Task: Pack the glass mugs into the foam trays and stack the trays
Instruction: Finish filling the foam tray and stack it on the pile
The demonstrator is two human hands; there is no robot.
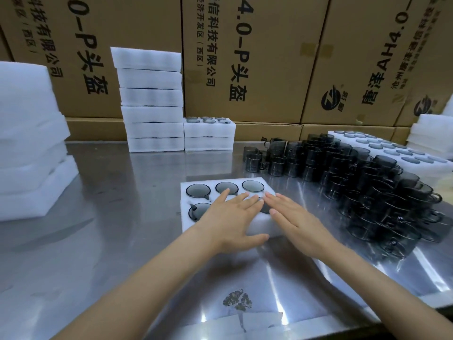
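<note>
The foam tray (196,224) is sitting on the steel bench (117,241) in front of the person, near the middle of the bench, and smoky glass mugs (198,190) are filling the pockets that show: three along its far row and one at the near left, with the rest hidden under the hands. Both hands are lying flat across the tray's near right part, fingers straight and spread. The left hand (232,217) is covering the middle pockets with its thumb reaching round the near edge, and the right hand (296,219) is resting just beside it over the right end, so they seem to be pressing mugs down or steadying the tray rather than gripping it. From here the main risk is uneven pressure: pushing hard on a mug that is sitting crooked, with its handle out of its slot, could chip the rim or tear the soft foam. The bench is slick, so a sideways shove could send the tray sliding right into the pile of loose mugs (362,182) standing just beside it, knocking some over. Lifting the full tray from one end might flex it and spill the mugs. Beyond the tray, at the back of the bench, the tall stack of trays (152,99) and the short stack (209,136) beside it are waiting; a tray set off-centre there could topple the column.
</note>
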